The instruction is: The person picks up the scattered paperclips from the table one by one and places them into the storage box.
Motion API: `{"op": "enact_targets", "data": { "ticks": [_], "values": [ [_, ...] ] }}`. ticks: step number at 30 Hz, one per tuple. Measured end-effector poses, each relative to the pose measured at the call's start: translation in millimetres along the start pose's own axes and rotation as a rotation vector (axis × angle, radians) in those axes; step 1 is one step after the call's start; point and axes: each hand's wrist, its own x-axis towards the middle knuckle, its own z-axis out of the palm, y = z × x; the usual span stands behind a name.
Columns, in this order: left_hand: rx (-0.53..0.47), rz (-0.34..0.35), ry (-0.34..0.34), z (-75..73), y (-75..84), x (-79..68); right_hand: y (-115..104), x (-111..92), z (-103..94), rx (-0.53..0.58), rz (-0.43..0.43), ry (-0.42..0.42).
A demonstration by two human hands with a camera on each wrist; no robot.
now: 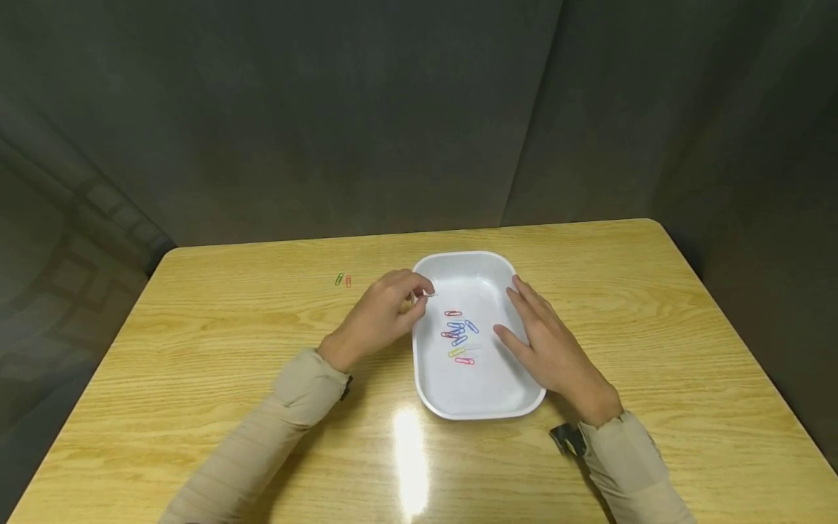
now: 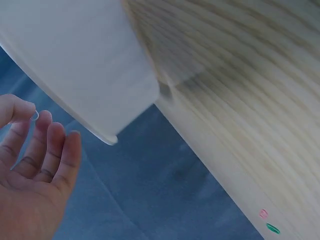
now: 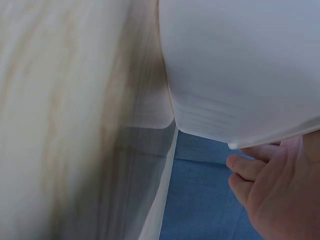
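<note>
At the upper left rim of the white tray [image 1: 481, 397], my left hand [image 1: 386, 309] pinches a small white paper clip [image 1: 430, 295] between thumb and index finger. The left wrist view shows the paper clip [image 2: 35, 115] as a pale loop at the fingertips. My right hand [image 1: 553, 353] rests over the tray's right rim, fingers extended and thumb reaching inside. In the tray lies a loose group of paper clips: several blue ones [image 1: 471, 327], a red one [image 1: 452, 314], a yellow one [image 1: 456, 352], a pink one [image 1: 465, 361] and faint white ones.
A green paper clip [image 1: 338, 279] and a light red paper clip [image 1: 348, 281] lie on the wooden table [image 1: 229, 313], left of the tray. Dark grey curtains [image 1: 314, 124] hang behind the table and along its sides. Light glares on the tabletop below the tray.
</note>
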Motion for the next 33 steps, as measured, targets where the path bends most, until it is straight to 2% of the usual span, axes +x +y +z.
{"op": "enact_targets", "data": {
  "ticks": [7,23,33],
  "values": [
    [0.016,0.042,-0.046,8.1,11.7,4.0,1,0,-0.6,0.001,-0.007,0.004],
    [0.044,0.045,-0.184,29.7,23.8,2.7,1,1,0.2,-0.002,-0.027,0.012],
    [0.064,0.104,-0.232,41.7,30.9,2.8,2,1,1.2,-0.009,-0.044,0.031]
  ]
}}
